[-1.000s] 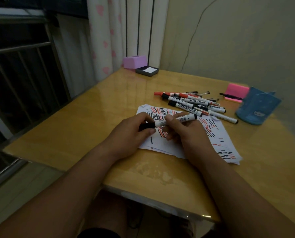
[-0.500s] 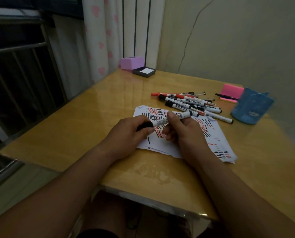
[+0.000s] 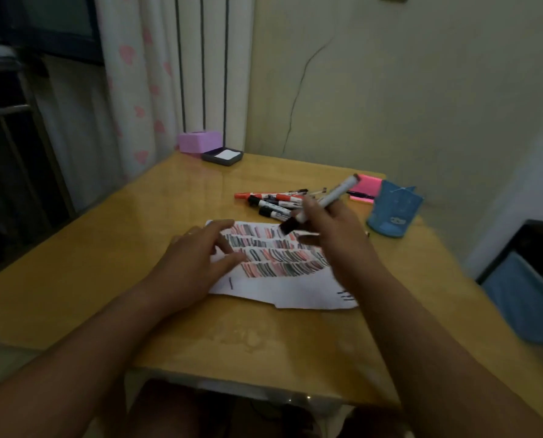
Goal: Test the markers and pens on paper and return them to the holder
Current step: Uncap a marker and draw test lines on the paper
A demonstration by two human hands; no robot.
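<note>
Clearly the marker [image 3: 325, 200] is a light, stiff thing: a smooth plastic barrel that should not bend or crush, though it could roll or slip in a loose hold. The best place to take it is likely the middle of the barrel, where thumb and fingers can pinch it from opposite sides and steer either end.

That is roughly how the right hand [image 3: 335, 238] has it. Its fingers [image 3: 308, 205] curl round the barrel, raised above the paper [image 3: 295, 290]. The marker lies slantwise across them. Its dark end sticks out below and to the left of the fingers, over the rows of red and black strokes. Its other end juts up and to the right, toward the blue holder [image 3: 393, 210]. Motion blur hides whether the cap is on.

The left hand [image 3: 197, 259] holds nothing. Its fingers are spread and relaxed, with the tips resting on the left part of the paper, probably steadying it.

Beyond the sheet, a pile of markers [image 3: 273, 200] lies loose on the table [image 3: 105, 279], near the holder but not in it. Judging by that pile, much of the returning remains to be done.
</note>
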